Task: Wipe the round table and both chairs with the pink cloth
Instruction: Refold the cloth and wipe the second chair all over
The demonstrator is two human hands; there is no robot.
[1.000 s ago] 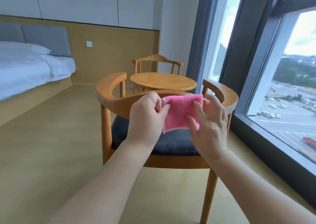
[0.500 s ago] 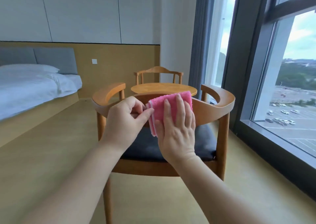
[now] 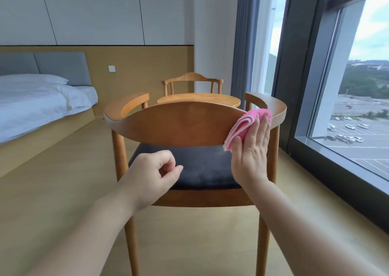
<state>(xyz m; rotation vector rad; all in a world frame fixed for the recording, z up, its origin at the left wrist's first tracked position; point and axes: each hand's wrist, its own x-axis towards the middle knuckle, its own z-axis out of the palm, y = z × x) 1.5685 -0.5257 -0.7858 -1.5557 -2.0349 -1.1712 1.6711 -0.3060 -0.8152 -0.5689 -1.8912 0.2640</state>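
Observation:
A wooden armchair (image 3: 181,124) with a dark seat cushion stands right in front of me, its curved backrest facing me. With flat, straight fingers my right hand (image 3: 251,149) presses the folded pink cloth (image 3: 245,127) against the right end of that backrest. My left hand (image 3: 152,175) hangs in front of the seat with loosely curled fingers and holds nothing. Behind the chair is the round wooden table (image 3: 199,100), and beyond it the second wooden chair (image 3: 192,80).
A bed (image 3: 40,101) with white linen and a grey headboard lies to the left on a wooden base. A tall window (image 3: 357,86) with a dark sill runs along the right, a grey curtain (image 3: 242,44) beside it. Wooden floor surrounds the chair.
My left hand let go of the cloth and dropped in front of the seat. My right hand carried the cloth from the backrest's middle to its right end.

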